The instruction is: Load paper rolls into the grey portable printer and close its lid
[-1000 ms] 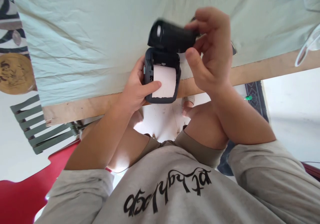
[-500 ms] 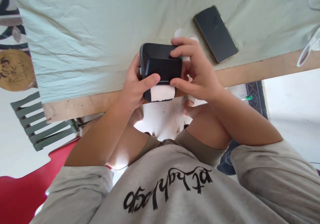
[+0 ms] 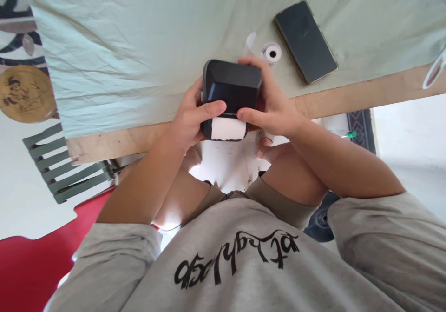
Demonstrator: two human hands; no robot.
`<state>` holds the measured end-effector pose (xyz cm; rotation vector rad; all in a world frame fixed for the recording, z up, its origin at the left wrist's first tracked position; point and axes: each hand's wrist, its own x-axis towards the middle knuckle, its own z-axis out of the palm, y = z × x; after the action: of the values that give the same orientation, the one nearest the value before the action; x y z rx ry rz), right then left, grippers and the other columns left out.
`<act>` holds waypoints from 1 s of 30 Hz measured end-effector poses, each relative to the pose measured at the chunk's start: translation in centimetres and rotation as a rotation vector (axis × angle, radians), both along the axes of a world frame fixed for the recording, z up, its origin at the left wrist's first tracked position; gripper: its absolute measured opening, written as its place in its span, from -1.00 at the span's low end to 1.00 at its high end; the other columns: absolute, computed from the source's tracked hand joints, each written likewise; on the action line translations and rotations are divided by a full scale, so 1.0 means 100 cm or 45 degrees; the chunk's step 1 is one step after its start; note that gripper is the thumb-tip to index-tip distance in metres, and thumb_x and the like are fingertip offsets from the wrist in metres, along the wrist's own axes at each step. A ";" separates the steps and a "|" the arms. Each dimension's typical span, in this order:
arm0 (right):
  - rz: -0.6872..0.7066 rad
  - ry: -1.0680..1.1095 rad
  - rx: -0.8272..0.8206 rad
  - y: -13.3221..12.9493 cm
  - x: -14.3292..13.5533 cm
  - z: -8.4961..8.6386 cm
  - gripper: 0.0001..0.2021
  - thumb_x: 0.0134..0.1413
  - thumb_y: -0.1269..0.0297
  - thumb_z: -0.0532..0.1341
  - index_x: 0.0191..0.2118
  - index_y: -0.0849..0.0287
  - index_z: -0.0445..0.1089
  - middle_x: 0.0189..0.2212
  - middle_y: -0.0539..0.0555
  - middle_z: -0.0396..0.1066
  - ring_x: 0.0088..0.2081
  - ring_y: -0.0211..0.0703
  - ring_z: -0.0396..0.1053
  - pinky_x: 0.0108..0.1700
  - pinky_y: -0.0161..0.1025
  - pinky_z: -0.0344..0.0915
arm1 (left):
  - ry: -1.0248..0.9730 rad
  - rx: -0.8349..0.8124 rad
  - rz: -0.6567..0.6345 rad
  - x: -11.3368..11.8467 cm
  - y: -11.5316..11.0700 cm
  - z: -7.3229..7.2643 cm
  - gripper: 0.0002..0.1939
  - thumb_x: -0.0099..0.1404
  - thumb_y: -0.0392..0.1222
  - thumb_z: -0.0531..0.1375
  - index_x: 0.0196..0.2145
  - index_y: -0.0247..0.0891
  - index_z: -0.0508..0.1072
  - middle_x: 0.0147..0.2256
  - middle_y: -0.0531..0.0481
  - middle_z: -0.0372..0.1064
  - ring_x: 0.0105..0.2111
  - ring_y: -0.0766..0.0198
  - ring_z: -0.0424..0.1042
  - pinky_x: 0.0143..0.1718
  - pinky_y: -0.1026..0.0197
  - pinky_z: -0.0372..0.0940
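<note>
A black label printer [image 3: 233,89] is held up at the table's front edge, with a strip of white paper [image 3: 228,129] showing at its near end. My left hand [image 3: 195,114] grips its left side, thumb lying on top. On the right side my right hand [image 3: 270,102] is wrapped round it, with its thumb tip near the printed lettering. The fingers under the printer are partly hidden. Just beyond my right hand, a small roll of white paper [image 3: 271,53] rests on the cloth, its loose end curling up to the left.
A dark phone [image 3: 305,41] lies on the pale green tablecloth [image 3: 139,37] to the right of the roll. Glasses [image 3: 435,70] sit at the far right edge. Left of the table are a round golden object [image 3: 27,94], a green slatted seat [image 3: 66,163] and a red chair [image 3: 38,265].
The fingers of my right hand have moved from the printer's top down round its right side. The paper roll, mostly hidden before, now shows. The whole view has shifted slightly.
</note>
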<state>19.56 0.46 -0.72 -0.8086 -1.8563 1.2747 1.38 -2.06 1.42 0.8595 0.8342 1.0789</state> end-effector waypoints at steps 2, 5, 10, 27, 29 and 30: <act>-0.003 0.011 -0.004 -0.001 -0.001 -0.001 -0.28 -0.04 0.00 0.26 0.19 -0.09 -0.11 -0.06 0.05 0.21 -0.23 -0.19 0.31 -0.29 -0.25 0.38 | -0.023 0.021 -0.051 -0.002 0.002 -0.002 -0.67 0.03 -0.11 0.31 -0.21 -0.17 0.44 -0.40 -0.01 0.42 -0.39 0.18 0.45 -0.54 0.23 0.24; -0.052 -0.005 -0.011 -0.004 -0.002 0.000 -0.27 -0.04 -0.07 0.25 0.19 -0.10 -0.10 -0.05 0.06 0.22 -0.23 -0.19 0.32 -0.32 -0.25 0.38 | -0.046 0.000 -0.011 -0.001 0.001 -0.002 -0.69 0.06 -0.15 0.30 -0.20 -0.21 0.42 -0.41 -0.01 0.41 -0.40 0.18 0.47 -0.51 0.22 0.26; -0.177 0.071 -0.017 -0.009 -0.009 0.007 -0.26 -0.04 -0.22 0.20 0.20 -0.10 -0.08 -0.04 0.04 0.26 -0.21 -0.17 0.35 -0.26 -0.23 0.39 | -0.151 -0.022 0.088 0.010 -0.003 0.010 -0.74 0.14 -0.04 0.22 -0.24 -0.19 0.42 -0.32 -0.03 0.46 -0.01 -0.02 0.42 -0.16 0.06 0.37; -0.265 0.260 -0.135 0.028 -0.055 0.038 -0.35 -0.02 0.00 0.19 0.14 0.12 -0.01 -0.02 0.01 0.31 -0.07 -0.22 0.34 0.07 -0.19 0.39 | -0.360 0.127 0.126 -0.015 0.016 0.025 -0.50 0.48 -0.10 -0.25 -0.20 -0.29 0.44 -0.11 0.05 0.48 0.12 0.26 0.27 0.23 0.15 0.11; -0.337 -0.044 0.092 0.020 -0.048 0.037 -0.47 0.15 0.11 0.14 0.15 0.24 0.05 0.15 0.14 0.22 0.18 -0.16 0.17 0.29 -0.15 0.13 | -0.288 0.067 0.165 -0.013 0.013 0.021 -0.55 0.47 -0.04 -0.18 -0.20 -0.25 0.45 -0.06 0.08 0.45 0.21 0.19 0.17 0.19 0.13 0.14; -0.357 -0.100 0.269 0.016 -0.044 0.036 -0.50 0.15 0.14 0.13 0.14 0.26 0.07 0.21 0.17 0.14 0.24 -0.14 0.09 0.34 -0.12 0.04 | -0.243 0.031 0.178 -0.012 0.012 0.018 -0.57 0.46 0.01 -0.14 -0.19 -0.23 0.45 -0.04 0.09 0.44 0.24 0.16 0.12 0.18 0.13 0.15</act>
<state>15.13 2.02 2.91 -0.9739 -1.8252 0.8687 0.22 -0.88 3.19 0.7135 0.7297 1.2748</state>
